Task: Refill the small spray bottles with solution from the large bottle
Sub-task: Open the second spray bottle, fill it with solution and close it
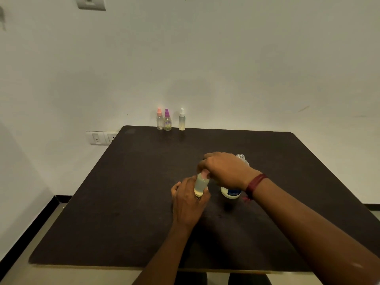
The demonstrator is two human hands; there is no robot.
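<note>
My left hand grips the small spray bottle, pale-filled, over mid-desk; my right hand pinches its pink cap. I'd hold the body steady and turn only the cap. The large bottle stands uncapped just behind, with three sprayers far back.

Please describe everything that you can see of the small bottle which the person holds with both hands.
The small spray bottle is a clear, plastic-looking cylinder, mostly full of pale yellowish liquid, with a pink top. It leans slightly, near the middle of the dark table, just left of the large bottle. The left hand holds its lower body. The right hand pinches the top and hides most of it.
</note>
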